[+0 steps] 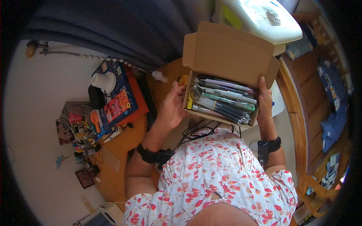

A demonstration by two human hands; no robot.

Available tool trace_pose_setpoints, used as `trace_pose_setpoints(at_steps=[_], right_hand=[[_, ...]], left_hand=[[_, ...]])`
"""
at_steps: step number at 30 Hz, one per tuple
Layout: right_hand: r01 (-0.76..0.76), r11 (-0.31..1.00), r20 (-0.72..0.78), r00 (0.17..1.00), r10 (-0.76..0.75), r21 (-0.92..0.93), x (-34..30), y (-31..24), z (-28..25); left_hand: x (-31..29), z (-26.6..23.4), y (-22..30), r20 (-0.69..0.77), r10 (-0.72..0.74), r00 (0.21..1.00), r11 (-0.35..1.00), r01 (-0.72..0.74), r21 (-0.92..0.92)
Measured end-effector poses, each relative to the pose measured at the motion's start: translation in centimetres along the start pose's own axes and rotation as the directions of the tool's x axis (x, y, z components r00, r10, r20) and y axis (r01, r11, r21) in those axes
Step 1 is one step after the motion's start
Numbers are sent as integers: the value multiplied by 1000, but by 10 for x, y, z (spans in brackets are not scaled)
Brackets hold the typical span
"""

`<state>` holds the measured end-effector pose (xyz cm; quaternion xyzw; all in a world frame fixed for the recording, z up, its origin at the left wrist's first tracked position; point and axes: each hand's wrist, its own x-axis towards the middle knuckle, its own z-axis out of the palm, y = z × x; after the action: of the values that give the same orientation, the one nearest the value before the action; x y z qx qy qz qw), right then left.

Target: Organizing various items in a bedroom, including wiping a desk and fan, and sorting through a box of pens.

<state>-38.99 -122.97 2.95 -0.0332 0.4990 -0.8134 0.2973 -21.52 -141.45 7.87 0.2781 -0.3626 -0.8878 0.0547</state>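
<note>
A brown cardboard box (253, 118) is held up in front of my body, its lid (232, 47) folded back away from me. Inside lie several pens (226, 91) in black, white, lilac and green. Among them is a bundle of thin dark refills (222, 109) with a band round it, plus a metal ring (196, 92) and a yellow item (189, 101) at the left end. My left hand (171, 107) supports the box's left side, some fingertips hidden behind it. On the right side, my right hand (265, 100) grips the wall, thumb up along the edge.
At the left, a wooden desk (126, 145) bears a dark blue box (122, 96) and a crowded organiser (81, 124). Dark cables (196, 132) hang below the cardboard box. A white plastic object (264, 22) stands beyond the lid. To the right is a wooden bench (301, 109) with blue cloth (333, 124).
</note>
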Motion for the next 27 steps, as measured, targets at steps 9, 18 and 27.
trace_pose_setpoints(at_steps=[9,18,27], right_hand=[[-68,993,156,986,52,96,0,4,-4],[-290,837,415,906,84,464,-5,-7,4],[-254,907,248,953,174,338,11,6,-3]], left_hand=[[6,3,4,-53,22,998,999,-24,-37],[6,-2,6,-57,32,998,994,-38,-107],[7,-4,4,-144,75,987,995,-83,-51]])
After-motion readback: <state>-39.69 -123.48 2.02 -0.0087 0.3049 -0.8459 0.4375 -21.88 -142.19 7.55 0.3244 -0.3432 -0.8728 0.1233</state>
